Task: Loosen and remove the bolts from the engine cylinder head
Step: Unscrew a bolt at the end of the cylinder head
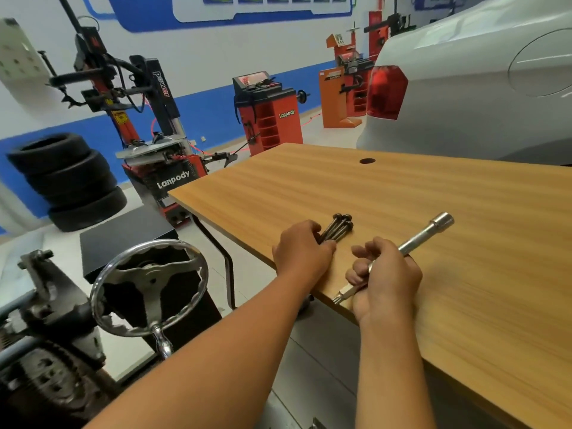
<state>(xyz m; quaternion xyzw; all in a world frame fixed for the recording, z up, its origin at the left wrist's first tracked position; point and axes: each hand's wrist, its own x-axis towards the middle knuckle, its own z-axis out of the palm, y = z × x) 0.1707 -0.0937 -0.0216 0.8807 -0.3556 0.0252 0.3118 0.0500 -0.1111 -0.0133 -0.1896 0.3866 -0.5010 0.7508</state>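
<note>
Left hand [301,249] gripping bolts [337,227], right hand [387,277] gripping socket wrench [414,243], wooden table [464,196]

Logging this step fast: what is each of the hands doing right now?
Left hand: closed around a bundle of bolts on the wooden table.
Right hand: closed around the socket wrench.

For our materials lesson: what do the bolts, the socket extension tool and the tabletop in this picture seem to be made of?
Bolts: likely steel with a dark, dull finish; they look nearly black with little shine.
Socket extension tool: probably chrome-plated or polished steel; it is silvery with bright highlights.
Tabletop: seemingly wood-grain laminate or veneer; the striped grain is even, the surface smooth, the edge thin.
</note>
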